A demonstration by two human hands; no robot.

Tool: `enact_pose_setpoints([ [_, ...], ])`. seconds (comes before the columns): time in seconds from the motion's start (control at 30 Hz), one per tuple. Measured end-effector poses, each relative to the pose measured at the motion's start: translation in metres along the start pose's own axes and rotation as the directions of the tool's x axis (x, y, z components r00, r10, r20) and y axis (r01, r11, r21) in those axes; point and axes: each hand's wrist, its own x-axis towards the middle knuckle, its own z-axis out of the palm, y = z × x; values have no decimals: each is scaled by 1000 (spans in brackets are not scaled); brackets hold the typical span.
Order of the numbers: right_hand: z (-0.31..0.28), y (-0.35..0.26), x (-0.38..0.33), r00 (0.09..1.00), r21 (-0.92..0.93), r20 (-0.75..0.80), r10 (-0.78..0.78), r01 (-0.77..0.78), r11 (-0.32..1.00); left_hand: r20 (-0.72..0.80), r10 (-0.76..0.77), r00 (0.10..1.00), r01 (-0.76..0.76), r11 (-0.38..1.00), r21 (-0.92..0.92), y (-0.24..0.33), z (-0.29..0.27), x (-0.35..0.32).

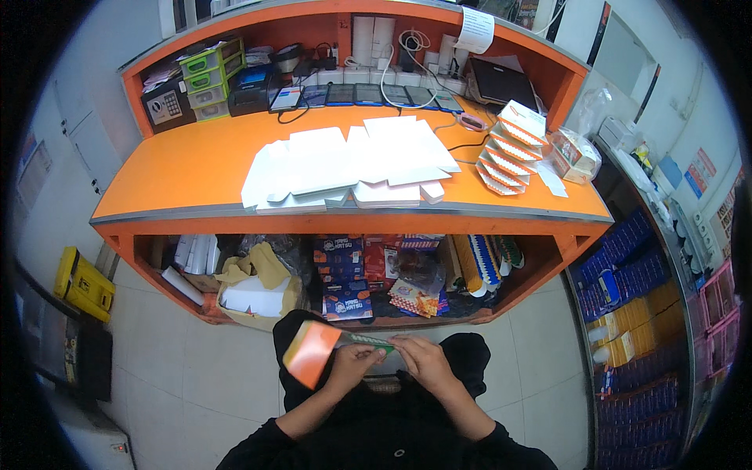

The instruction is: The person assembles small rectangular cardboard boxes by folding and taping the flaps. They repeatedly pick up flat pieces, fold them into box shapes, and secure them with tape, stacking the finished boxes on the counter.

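Above my lap, both hands hold a partly folded card carton [312,354]. Its broad orange panel with a pale upper part sticks out to the left, and a narrow dark green edge runs toward the right. My left hand [352,370] pinches the carton's near side, thumb on top. The fingers of my right hand [424,363] close on the right end of the green edge. What lies under my fingers is hidden. On the orange counter [188,174] ahead, flat white carton blanks [360,164] lie in overlapping piles. A leaning stack of folded orange-and-white food boxes [511,153] stands right of them.
Several phones [368,95], cables and a card terminal line the counter's back. Green-fronted drawers [207,81] stand at left. Under the counter sit an open box [262,296] and blue cartons [346,301]. A shelf rack [627,305] is on the right, a yellow bin [84,283] on the left.
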Motion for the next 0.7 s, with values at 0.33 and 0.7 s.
enact_pose_setpoints([
  [0.33,19,5,-5,977,60,-130,167,-160,985,-63,-215,975,149,833,-532,-2,18,-2],
  [0.7,30,-5,-4,962,249,-210,176,-122,961,-138,-95,986,27,902,-431,9,9,-4],
])
